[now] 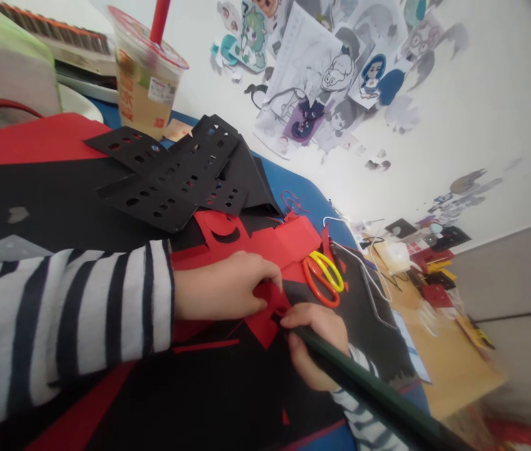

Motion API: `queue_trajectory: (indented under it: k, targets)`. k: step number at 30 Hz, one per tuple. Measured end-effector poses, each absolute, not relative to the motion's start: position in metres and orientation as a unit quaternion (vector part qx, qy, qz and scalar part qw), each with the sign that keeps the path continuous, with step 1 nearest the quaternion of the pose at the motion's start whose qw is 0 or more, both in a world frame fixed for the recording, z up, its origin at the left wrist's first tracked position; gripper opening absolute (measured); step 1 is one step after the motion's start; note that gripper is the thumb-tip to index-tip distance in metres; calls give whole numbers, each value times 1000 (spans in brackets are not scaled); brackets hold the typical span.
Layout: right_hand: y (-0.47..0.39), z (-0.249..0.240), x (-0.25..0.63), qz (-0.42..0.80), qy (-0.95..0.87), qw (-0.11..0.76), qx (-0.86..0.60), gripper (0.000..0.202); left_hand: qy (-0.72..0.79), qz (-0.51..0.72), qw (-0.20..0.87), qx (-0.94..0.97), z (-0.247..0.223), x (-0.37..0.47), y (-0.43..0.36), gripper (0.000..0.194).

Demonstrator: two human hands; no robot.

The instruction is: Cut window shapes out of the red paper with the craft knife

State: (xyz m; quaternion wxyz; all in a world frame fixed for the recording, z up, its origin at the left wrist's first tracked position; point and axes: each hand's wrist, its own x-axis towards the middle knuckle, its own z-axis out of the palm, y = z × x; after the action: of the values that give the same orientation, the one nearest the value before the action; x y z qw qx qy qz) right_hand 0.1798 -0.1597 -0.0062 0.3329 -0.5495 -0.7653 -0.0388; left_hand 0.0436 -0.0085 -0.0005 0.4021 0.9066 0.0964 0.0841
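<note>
My left hand (232,285), in a striped sleeve, reaches in from the left. Its thumb and fingers close on a piece of red paper (265,329). My right hand (319,338) grips a long, dark green pen-like tool (354,369), its tip at the red paper close to my left fingertips. What kind of tip it has is too small to tell. Just beyond both hands lie scissors (324,279) with one orange and one yellow handle loop. Behind my left hand is a larger cut and folded red paper piece (288,241).
Black card (190,401) covers much of the blue table. A folded black card with cut-out holes (185,169) stands behind, near a drink cup (145,88) with a red straw. White cables (368,263) lie at right. The wall (481,94) bears stuck-on drawings (312,75).
</note>
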Motion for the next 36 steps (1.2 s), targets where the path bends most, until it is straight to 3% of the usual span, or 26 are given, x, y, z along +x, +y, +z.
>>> queue_trajectory:
  k: [19,36]
  targets:
    - [-162,-13,182,-27,-759,333,-558,27,98,87,401,907,0,43,-9,29]
    - [-161,-1,174,-44,-730,387,-561,21,106,90,400,906,0,42,-9,26]
